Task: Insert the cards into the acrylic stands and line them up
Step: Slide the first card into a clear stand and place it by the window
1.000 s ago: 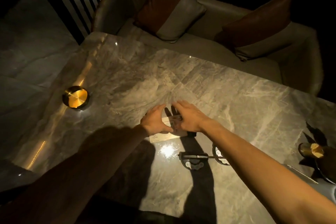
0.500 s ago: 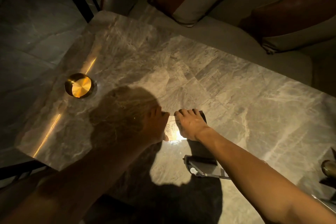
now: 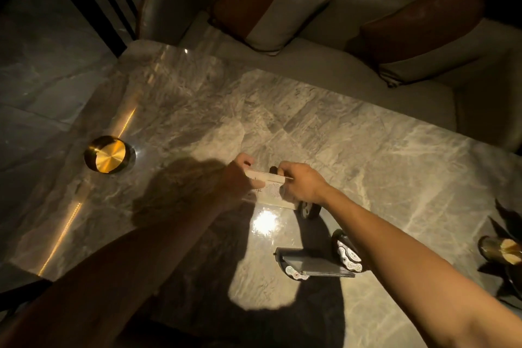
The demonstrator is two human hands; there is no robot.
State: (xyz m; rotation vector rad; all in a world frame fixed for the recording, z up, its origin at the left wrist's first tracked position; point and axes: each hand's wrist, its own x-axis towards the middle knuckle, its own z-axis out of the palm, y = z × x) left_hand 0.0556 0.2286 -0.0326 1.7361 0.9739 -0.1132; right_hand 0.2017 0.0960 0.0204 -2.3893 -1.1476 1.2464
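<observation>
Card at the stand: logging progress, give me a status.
Both hands on the card: left hand, right hand. Card upright at table centre, stand itself hard to see. Second stand waits nearer. Nothing blocking.

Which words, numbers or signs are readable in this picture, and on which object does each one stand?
None can be read with certainty.
Card held between the left hand and right hand: dark handwritten marks and a dotted patch, too small and blurred to read.
Stand lying on the table: small round marks on its ends, unreadable.
Gold dish: no text visible.
</observation>
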